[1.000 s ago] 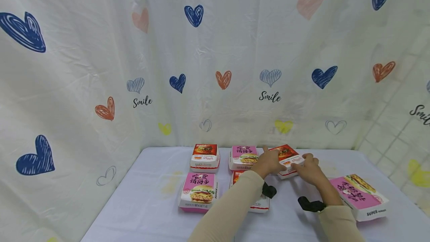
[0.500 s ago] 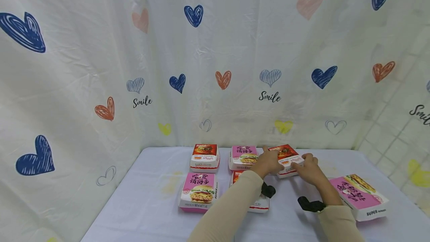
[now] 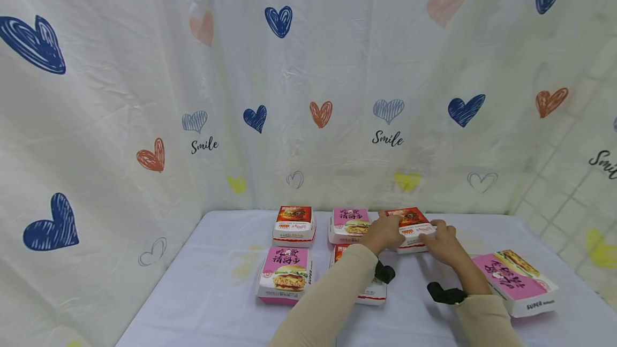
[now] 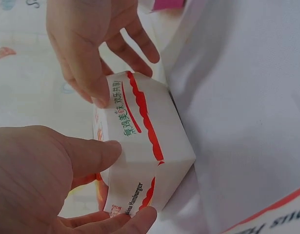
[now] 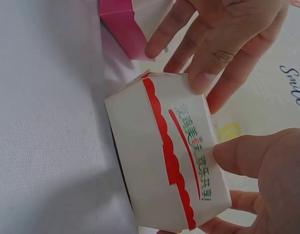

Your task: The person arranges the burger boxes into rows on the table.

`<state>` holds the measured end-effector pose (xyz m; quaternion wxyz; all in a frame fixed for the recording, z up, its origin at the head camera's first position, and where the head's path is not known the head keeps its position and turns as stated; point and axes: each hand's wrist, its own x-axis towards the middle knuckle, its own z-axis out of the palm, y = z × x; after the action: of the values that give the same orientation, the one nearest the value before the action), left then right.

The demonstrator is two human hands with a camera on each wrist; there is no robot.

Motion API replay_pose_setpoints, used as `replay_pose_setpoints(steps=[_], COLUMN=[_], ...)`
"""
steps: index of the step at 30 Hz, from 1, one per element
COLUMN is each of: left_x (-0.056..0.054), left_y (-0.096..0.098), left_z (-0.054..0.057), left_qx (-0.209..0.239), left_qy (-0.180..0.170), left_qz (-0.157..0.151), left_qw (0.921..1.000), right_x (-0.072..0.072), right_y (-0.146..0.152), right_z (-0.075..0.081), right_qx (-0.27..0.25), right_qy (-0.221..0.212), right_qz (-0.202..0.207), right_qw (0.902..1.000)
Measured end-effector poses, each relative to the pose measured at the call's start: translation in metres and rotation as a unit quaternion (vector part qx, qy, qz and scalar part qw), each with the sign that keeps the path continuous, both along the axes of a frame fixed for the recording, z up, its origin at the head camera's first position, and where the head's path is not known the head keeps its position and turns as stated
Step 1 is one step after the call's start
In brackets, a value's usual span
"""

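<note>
A red-and-white burger box (image 3: 411, 223) is at the back of the table, right of the middle, held between both hands. My left hand (image 3: 383, 233) grips its left side, thumb on the front face, as the left wrist view shows on the lower hand (image 4: 37, 180). From the right, my right hand (image 3: 445, 244) pinches the same box, with its thumb against the front in the right wrist view (image 5: 267, 161). The box's base (image 5: 135, 165) is close to the cloth; a slight lift cannot be ruled out. Just left of it sits a pink burger box (image 3: 351, 224).
Another red box (image 3: 294, 225) stands back left, with a pink box (image 3: 285, 274) before it. A red box (image 3: 371, 296) is partly hidden under my left forearm. A larger pink box (image 3: 516, 281) lies at the right. The heart-patterned curtain (image 3: 299, 79) hangs behind the table.
The held red burger box has turned slightly, so its front faces me more squarely. Both hands have shifted only a little with it. The other boxes stay put.
</note>
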<state>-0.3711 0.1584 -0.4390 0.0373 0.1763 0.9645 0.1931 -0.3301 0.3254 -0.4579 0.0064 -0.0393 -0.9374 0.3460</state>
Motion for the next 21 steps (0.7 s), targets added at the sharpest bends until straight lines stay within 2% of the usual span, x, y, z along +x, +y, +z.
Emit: replay_pose_setpoints(steps=[5,11,21], left_x=[-0.0011,0.0003,0.0004], left_y=[0.0019,0.0023,0.0], left_z=[-0.0008,-0.0003,-0.0002], left_qx=[-0.004,-0.01,-0.019], left_qy=[-0.004,-0.005,0.014], left_qz=[0.014,0.015,-0.002], left_qw=[0.9999,0.9998,0.9997], right_x=[-0.001,-0.0014,-0.0029], right_y=[0.0001,0.0004,0.0004], right_z=[-0.0015,-0.0027,-0.0022], right_qx=[0.008,0.008,0.008], right_qy=[0.0,0.007,0.018], right_qz=[-0.002,-0.001,0.002], right_qw=[1.0,0.9999,0.9998])
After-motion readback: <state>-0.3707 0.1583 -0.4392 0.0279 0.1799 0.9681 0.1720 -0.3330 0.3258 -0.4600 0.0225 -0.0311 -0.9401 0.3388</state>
